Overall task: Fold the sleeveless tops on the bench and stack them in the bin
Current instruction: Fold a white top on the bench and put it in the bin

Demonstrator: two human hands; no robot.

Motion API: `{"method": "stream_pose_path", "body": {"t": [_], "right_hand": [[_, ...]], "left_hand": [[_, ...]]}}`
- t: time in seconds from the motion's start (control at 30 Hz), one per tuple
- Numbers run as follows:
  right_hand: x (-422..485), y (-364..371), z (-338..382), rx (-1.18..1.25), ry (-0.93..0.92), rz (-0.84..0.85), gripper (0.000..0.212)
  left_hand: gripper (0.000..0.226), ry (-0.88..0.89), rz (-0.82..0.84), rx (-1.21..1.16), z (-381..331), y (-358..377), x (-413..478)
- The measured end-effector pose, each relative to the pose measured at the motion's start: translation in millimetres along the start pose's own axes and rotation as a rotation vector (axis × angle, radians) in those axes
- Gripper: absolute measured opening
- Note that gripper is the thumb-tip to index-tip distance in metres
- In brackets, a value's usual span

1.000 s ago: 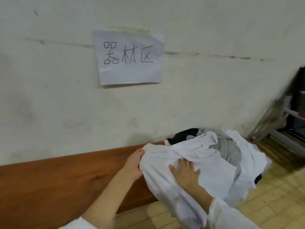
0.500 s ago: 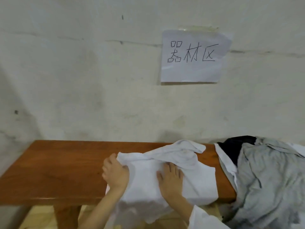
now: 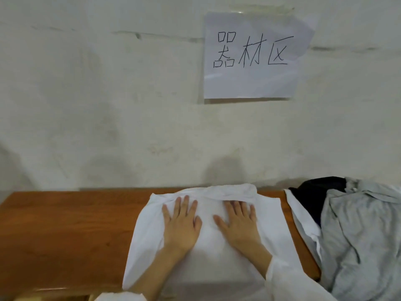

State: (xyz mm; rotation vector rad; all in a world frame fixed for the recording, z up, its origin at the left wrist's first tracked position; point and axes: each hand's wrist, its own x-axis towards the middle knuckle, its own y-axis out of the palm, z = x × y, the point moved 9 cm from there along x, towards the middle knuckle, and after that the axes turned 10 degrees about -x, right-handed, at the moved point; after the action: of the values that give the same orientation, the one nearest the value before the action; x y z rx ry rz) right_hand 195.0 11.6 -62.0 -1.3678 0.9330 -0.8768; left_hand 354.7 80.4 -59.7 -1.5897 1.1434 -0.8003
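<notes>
Table (image 3: pixel 65 235): bin not in view.
Pile (image 3: pixel 358 235): unfolded garments heaped at the right end, spilling over the front edge; a tug could drop them.
White top (image 3: pixel 208 257): mid-table, hem overhanging the front edge, far edge bunched; creases may get folded in.
Left hand (image 3: pixel 181 227): fingers straight, pressing the top flat.
Right hand (image 3: pixel 238 224): the same.

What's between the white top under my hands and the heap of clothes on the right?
Head view: only a narrow strip of bare wooden bench separates the white top from the heap of clothes; nothing lies on it.
</notes>
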Motion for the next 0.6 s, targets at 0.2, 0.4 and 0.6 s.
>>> {"method": "stream_pose_path", "body": {"t": [0.2, 0.4, 0.6], "right_hand": [[30.0, 1.0, 6.2, 0.025, -0.079, -0.017, 0.104], [-9.2, -10.0, -18.0, 0.057, 0.198, -0.063, 0.059], [-43.3, 1.2, -11.5, 0.063, 0.084, 0.050, 0.090]], "left_hand": [[0.069, -0.019, -0.048, -0.128, 1.6, -5.9, 20.1], [0.066, -0.259, -0.117, -0.089, 22.3, -8.7, -19.5], [0.068, -0.342, -0.058, -0.135, 44.4, -8.4, -53.8]]}}
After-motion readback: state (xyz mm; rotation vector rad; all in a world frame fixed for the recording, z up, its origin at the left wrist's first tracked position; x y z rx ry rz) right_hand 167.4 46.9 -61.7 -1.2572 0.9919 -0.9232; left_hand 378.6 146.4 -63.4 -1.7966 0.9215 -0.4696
